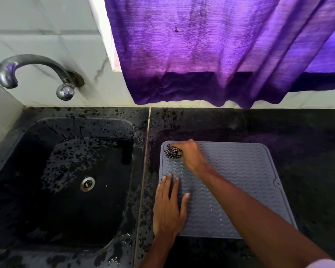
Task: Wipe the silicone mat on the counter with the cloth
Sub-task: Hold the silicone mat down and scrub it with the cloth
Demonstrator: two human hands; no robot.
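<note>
The mat (240, 180) lay just beside the sink (112, 128). The right hand (190, 153) squeezed the cloth (172, 151) in curled fingers at the mat corner by the sink. The left hand (167, 207) pressed flat, fingers straight. Next, probably, it should rub away from the sink.

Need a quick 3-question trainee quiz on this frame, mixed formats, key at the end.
1. True or false: the left hand lies with straight fingers on the silicone mat.
2. Which corner of the mat is the checked cloth at? A near-right, B far-left, C far-right.
3. Fill in: the right hand ____ the cloth.
Key: 1 true; 2 B; 3 grips.
</note>
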